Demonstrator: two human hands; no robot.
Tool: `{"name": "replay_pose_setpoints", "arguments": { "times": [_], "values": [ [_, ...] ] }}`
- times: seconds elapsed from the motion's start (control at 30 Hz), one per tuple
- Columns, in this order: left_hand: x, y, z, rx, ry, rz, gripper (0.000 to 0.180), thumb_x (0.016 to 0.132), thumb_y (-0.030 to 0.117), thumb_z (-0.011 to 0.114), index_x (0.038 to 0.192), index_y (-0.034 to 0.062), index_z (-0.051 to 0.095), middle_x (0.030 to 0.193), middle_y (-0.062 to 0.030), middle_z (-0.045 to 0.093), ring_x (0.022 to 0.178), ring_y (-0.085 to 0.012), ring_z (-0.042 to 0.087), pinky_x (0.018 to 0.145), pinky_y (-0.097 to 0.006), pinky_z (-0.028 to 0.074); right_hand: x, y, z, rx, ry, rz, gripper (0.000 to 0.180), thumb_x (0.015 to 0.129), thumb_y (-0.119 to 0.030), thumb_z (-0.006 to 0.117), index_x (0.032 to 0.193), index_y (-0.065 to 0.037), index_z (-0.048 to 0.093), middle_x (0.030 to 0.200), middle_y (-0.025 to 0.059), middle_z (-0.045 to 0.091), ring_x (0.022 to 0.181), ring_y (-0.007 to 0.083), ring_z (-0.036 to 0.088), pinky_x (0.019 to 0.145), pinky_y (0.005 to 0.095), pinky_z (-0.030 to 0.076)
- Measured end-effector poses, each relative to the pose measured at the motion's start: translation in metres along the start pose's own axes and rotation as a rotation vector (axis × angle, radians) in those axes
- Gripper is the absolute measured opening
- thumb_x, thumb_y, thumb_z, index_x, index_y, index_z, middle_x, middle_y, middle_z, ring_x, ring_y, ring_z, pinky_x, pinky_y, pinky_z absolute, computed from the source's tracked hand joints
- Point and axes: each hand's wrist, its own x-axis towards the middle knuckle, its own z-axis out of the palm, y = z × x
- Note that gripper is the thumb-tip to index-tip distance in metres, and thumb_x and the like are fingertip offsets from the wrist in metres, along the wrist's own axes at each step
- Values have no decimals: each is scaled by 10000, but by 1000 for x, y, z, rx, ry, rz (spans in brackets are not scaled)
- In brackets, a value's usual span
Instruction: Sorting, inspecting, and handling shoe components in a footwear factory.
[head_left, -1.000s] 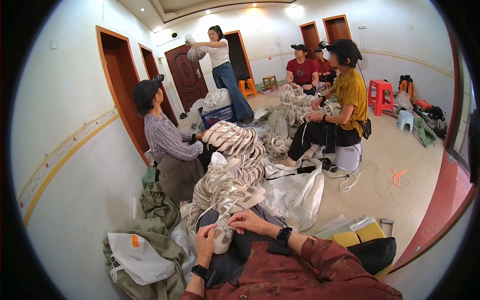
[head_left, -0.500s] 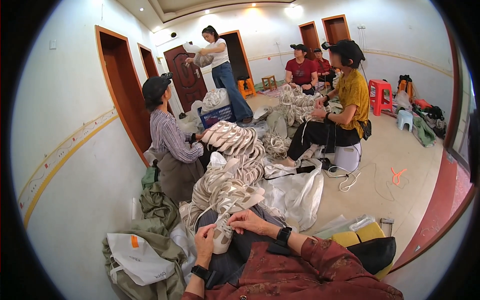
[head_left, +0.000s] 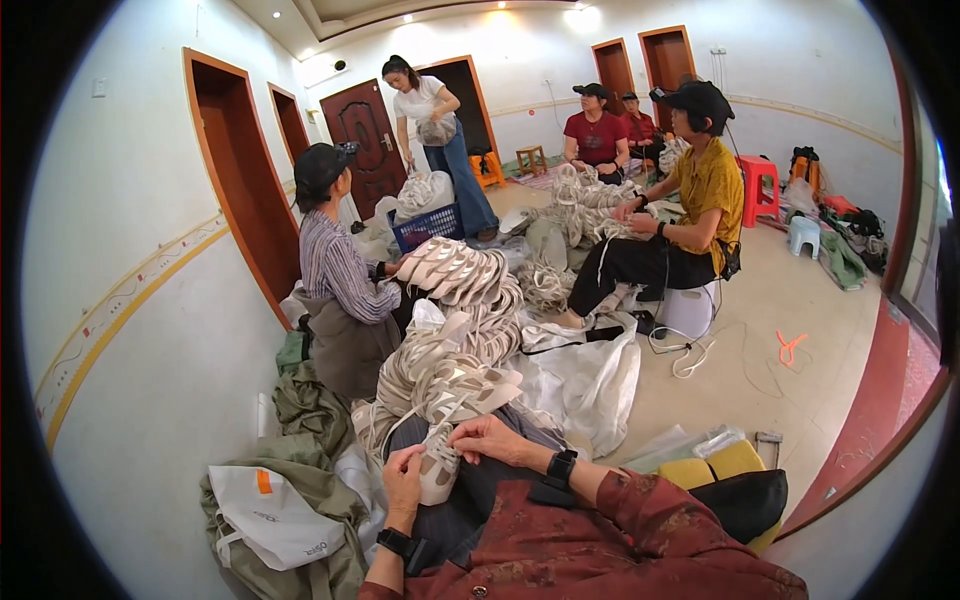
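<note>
- A beige and off-white fabric shoe upper with white laces (head_left: 438, 482) lies on the person's lap, over dark grey trousers (head_left: 512, 478).
- Its long axis runs away from the body, near upright in the view and leaning slightly right at its far end; the rounded, pale end points back toward the person, the laced part toward the pile.
- The upper sits between the two hands: left fingertips against its left edge, right fingertips at the right side of the lacing, and the rounded end free below them both.
- The left hand (head_left: 404, 482) has bent fingers; I cannot tell whether they are clamped on the edge or a lace.
- The right hand (head_left: 490, 440) comes in from the right, thumb and forefinger drawn together at the lacing; whether a lace is between them is too small to tell.
- Just beyond the upper rises a long, heaped row of overlapping beige shoe uppers (head_left: 465, 375).
- A co-worker in a striped shirt (head_left: 340, 258) sits left of that row, one hand at its far part.
- A white bag with an orange patch (head_left: 270, 515) lies left of the lap, on olive-green cloth (head_left: 345, 505).
</note>
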Motion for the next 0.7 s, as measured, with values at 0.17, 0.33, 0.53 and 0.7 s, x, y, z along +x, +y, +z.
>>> {"name": "replay_pose_setpoints", "arguments": {
  "times": [0.17,0.33,0.53,0.7],
  "values": [
    [0,2,0,2,6,-10,178,876,69,584,983,13,713,908,-58,648,797,-127,587,717,-249,451,1,2,-1,9,-2,-7,149,933,-84,595,1022,11,668,799,13,641,647,58,582,558,202,479],
    [0,1,-2,15,-7,-10,180,885,70,574,985,7,710,903,-55,645,802,-123,585,719,-250,451,2,2,-1,27,-2,-17,148,928,-76,596,1021,13,669,790,16,639,642,63,583,563,203,477],
    [0,4,-1,17,-17,-12,182,898,79,569,989,3,707,905,-53,645,806,-120,583,721,-246,449,2,6,-4,95,13,-20,157,923,-70,599,1028,21,672,785,22,642,643,68,589,562,205,479],
    [1,-5,-2,-7,9,29,153,883,88,607,975,42,720,881,-68,648,757,-137,602,652,-259,450,2,3,-1,101,2,-27,164,922,-77,606,1036,20,671,788,27,647,642,70,591,563,204,480]
  ]
}}
